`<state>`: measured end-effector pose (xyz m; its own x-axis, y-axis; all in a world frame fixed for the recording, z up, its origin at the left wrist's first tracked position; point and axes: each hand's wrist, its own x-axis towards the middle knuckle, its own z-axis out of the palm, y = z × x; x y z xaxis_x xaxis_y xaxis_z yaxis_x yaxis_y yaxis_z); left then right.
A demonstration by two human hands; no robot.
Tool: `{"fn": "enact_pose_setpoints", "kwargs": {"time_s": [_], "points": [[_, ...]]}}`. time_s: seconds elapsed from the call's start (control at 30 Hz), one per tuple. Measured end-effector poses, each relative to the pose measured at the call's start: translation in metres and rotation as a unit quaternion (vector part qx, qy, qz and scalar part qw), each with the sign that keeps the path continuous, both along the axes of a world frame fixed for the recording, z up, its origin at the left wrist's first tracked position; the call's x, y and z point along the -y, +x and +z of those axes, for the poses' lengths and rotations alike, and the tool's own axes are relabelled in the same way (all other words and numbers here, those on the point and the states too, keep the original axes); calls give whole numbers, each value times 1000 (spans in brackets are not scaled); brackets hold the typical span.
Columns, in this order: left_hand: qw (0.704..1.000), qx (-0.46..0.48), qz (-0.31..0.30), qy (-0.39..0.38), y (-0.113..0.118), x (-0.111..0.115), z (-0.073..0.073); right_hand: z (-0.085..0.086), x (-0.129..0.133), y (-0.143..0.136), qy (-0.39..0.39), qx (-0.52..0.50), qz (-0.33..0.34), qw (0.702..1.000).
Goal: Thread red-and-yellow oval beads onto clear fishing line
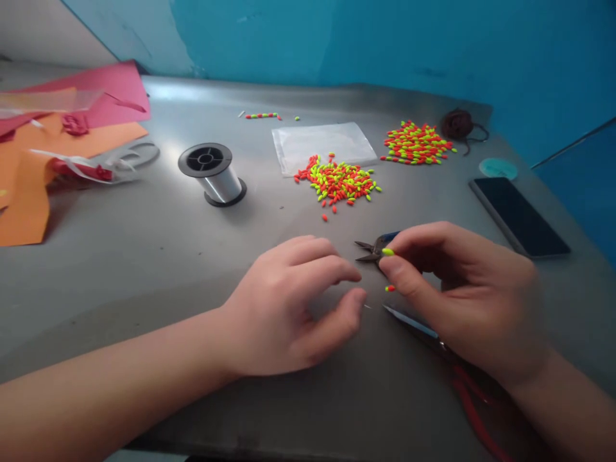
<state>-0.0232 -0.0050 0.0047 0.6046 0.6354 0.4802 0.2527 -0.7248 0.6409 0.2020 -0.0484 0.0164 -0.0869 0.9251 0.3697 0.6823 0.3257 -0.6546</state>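
Between the thumb and forefinger of my right hand [462, 289] is a yellow-green oval bead [387, 252]. Just below that thumb shows a red bead [391, 289] with a yellow-green end beside it; whether a line joins them I cannot tell. My left hand [303, 301] is half curled over the table, its thumb and forefinger apart. A short thin strand [367, 307] shows by the left thumb tip. Small pliers [370, 251] lie behind my right fingers, and scissors [414, 324] with red handles lie partly under my right hand.
Loose red and yellow-green beads [341, 183] lie by a clear plastic bag [322, 141]. Farther right are rows of beads [418, 142], dark yarn [457, 124] and a phone [520, 215]. A spool of clear line [221, 186] stands left, near coloured paper [115, 96].
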Motion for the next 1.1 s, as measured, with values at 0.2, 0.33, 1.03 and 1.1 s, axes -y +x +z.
{"fn": "enact_pose_setpoints", "kwargs": {"time_s": [0.2,0.33,1.03,1.1], "points": [[971,64,-38,-227,3,0,-3,11,7,-9,-1,17,32,999],[928,116,-8,-354,3,6,1,14,7,-14,19,29,17,999],[694,197,-42,-691,-7,3,25,19,123,69,-125,260,-27,957],[699,191,-53,-687,-5,4,26,19,128,69,-156,241,-56,956]]}}
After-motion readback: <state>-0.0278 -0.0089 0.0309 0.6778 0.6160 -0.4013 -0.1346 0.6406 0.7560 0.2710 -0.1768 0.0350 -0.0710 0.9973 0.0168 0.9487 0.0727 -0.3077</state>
